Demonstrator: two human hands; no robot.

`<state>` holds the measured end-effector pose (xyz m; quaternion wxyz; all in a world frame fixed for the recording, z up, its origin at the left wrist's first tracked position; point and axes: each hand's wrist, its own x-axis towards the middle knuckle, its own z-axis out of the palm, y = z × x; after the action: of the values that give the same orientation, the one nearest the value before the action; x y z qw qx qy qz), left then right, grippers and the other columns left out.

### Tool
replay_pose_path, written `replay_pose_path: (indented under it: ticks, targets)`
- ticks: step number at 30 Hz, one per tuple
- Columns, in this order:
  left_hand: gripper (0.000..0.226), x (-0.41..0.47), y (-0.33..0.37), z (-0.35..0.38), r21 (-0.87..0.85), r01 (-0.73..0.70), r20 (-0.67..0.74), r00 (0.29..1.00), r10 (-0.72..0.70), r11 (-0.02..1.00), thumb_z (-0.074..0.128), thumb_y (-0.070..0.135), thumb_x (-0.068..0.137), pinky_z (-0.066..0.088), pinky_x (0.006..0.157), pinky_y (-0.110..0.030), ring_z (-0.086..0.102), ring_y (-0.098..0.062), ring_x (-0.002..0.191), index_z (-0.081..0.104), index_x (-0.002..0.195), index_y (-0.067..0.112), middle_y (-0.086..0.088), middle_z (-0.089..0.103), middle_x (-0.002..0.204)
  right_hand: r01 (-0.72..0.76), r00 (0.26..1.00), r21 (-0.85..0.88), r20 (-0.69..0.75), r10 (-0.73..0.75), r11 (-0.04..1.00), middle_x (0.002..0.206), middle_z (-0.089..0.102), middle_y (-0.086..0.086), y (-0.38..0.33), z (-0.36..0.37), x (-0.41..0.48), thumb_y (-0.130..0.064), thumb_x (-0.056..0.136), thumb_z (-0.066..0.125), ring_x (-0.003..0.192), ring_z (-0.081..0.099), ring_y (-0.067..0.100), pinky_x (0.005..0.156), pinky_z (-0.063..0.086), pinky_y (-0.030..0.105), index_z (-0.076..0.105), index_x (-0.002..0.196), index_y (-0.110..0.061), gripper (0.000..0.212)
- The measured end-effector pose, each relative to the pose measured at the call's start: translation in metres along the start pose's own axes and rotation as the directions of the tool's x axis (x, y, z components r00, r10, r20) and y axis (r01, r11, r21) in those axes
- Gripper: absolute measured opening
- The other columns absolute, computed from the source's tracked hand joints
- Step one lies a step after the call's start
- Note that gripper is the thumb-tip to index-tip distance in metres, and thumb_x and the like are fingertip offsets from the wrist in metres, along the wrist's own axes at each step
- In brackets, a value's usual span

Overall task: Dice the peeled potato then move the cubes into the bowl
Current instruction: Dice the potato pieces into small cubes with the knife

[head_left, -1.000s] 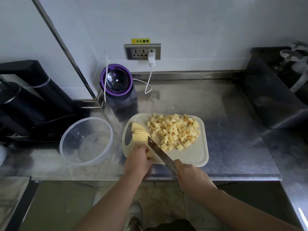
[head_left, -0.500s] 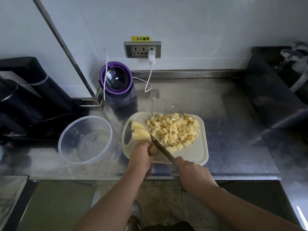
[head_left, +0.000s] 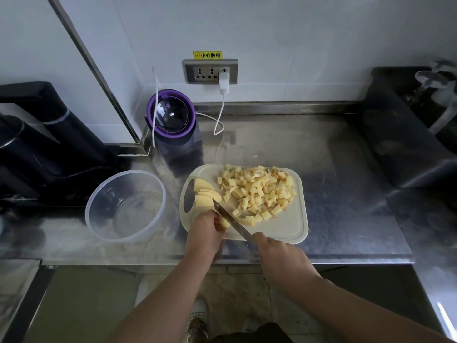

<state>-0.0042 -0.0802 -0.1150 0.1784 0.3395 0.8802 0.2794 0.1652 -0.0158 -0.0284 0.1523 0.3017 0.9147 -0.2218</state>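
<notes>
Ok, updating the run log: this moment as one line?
stage: dicing | right hand: grips knife | left hand: holds potato piece | cubes: piled on board | bowl: empty

Left hand [head_left: 205,226] curls its fingers over a potato piece [head_left: 224,223] on a cream cutting board [head_left: 286,227] | right hand [head_left: 277,253] grips a knife [head_left: 231,221], blade beside that piece | potato slices [head_left: 204,191] at the board's left, potato cubes [head_left: 257,191] heaped across its middle | clear bowl [head_left: 126,206] left of the board on the steel worktop [head_left: 341,194]
</notes>
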Motion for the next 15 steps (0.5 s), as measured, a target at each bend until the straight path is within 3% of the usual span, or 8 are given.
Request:
replay_pose_path:
  ticks: [3, 10, 15]
  targets:
    - [0.016, 0.000, -0.001, 0.001, 0.026, 0.014, 0.005, 1.000, -0.014, 1.000, 0.067, 0.026, 0.088, 0.055, 0.083, -0.031, 0.064, -0.013, 0.086, 0.070, 0.101, 0.018, 0.003, 0.070, 0.093, -0.008, 1.000, 0.008, 0.003, 0.008, 1.000, 0.121, 0.059, -0.003, -0.002, 0.001, 0.000, -0.014, 0.101, 0.048, 0.096, 0.064, 0.015, 0.082, 0.054, 0.023, 0.032, 0.141, -0.024, 0.044]
    - [0.016, 0.002, -0.001, 0.003, 0.060, 0.030, 0.012, 0.999, -0.031, 0.998, 0.066, 0.026, 0.088, 0.053, 0.082, -0.028, 0.064, -0.013, 0.089, 0.068, 0.102, 0.018, 0.003, 0.069, 0.096, -0.015, 1.000, -0.028, 0.022, 0.016, 0.999, 0.117, 0.060, -0.001, -0.004, 0.006, 0.002, -0.013, 0.101, 0.048, 0.091, 0.064, 0.014, 0.077, 0.054, 0.023, 0.030, 0.141, -0.022, 0.044]
    - [0.017, 0.005, -0.003, 0.004, 0.065, 0.030, 0.020, 0.999, -0.032, 0.997, 0.068, 0.024, 0.085, 0.048, 0.073, -0.023, 0.062, -0.012, 0.085, 0.067, 0.101, 0.017, 0.003, 0.068, 0.095, -0.022, 0.997, -0.061, 0.067, 0.026, 0.998, 0.114, 0.060, -0.001, -0.004, 0.010, 0.009, -0.017, 0.101, 0.050, 0.088, 0.062, 0.012, 0.078, 0.053, 0.022, 0.033, 0.138, -0.020, 0.041]
